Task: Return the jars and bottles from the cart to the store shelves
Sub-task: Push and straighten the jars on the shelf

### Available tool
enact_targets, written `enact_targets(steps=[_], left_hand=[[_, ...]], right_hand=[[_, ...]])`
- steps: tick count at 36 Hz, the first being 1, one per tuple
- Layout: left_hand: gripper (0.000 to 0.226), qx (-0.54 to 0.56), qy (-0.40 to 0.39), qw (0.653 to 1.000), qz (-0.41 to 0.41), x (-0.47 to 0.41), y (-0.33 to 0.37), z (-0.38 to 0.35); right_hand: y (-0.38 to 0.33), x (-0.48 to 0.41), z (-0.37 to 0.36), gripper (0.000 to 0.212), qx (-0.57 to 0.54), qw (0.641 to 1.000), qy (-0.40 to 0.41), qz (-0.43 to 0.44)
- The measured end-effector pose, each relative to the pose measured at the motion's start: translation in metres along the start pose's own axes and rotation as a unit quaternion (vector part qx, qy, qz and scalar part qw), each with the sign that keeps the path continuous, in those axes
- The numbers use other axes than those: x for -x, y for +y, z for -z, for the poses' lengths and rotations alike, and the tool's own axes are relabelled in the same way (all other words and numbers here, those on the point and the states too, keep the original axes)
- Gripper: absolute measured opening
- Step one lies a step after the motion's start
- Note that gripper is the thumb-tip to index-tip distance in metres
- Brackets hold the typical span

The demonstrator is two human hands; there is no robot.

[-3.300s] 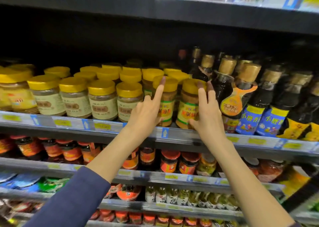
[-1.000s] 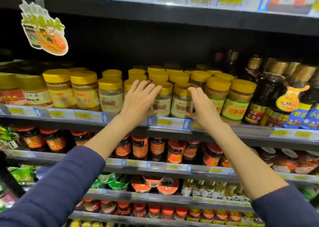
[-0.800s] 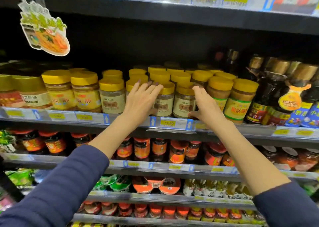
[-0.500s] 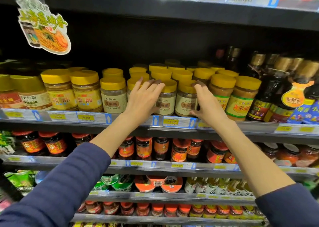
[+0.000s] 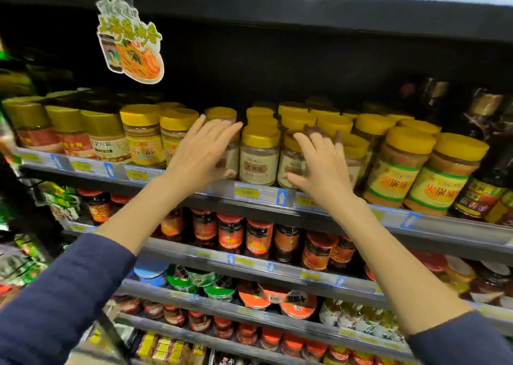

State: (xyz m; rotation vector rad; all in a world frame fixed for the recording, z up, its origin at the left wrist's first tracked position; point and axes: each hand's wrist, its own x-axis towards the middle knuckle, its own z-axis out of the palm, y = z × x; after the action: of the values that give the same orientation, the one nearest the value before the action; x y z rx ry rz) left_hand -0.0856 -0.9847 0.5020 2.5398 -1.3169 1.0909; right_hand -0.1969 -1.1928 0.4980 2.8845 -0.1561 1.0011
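Observation:
A row of yellow-lidded jars stands on the upper shelf. My left hand lies flat with spread fingers against the front of a jar that it mostly hides. My right hand rests with fingers apart on the front of another white-labelled jar, thumb low near its base. Between the two hands a jar with a white label stands upright and free. Neither hand holds anything off the shelf.
Larger jars with green and yellow labels and dark sauce bottles stand to the right. A paper promo sign hangs above left. Shelves below hold red-lidded jars and tubs.
The view has shifted so the shelf sits further right and looks closer. Both hands stay on the front jars, the left now flatter with fingers wider apart.

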Motion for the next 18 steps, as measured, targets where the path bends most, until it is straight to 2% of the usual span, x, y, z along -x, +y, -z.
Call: enact_targets(steps=[3,6,11,18], left_hand=[[0.098,-0.026,-0.009,1.000,0.015,0.006,-0.012,0.003],[0.100,-0.045,-0.013,0.999,0.021,0.011,-0.022,0.002],[0.099,-0.061,-0.007,0.998,0.022,0.015,-0.033,-0.002],[0.098,-0.060,-0.010,0.998,-0.035,0.005,-0.045,-0.013]], right_hand=[[-0.010,-0.010,-0.006,0.075,0.009,0.999,0.019,0.038],[-0.023,-0.020,-0.010,0.079,0.001,0.998,0.002,0.062],[-0.040,-0.029,-0.019,0.082,0.047,0.994,0.011,0.094],[-0.047,-0.036,-0.028,0.090,0.086,0.990,0.072,0.090]])
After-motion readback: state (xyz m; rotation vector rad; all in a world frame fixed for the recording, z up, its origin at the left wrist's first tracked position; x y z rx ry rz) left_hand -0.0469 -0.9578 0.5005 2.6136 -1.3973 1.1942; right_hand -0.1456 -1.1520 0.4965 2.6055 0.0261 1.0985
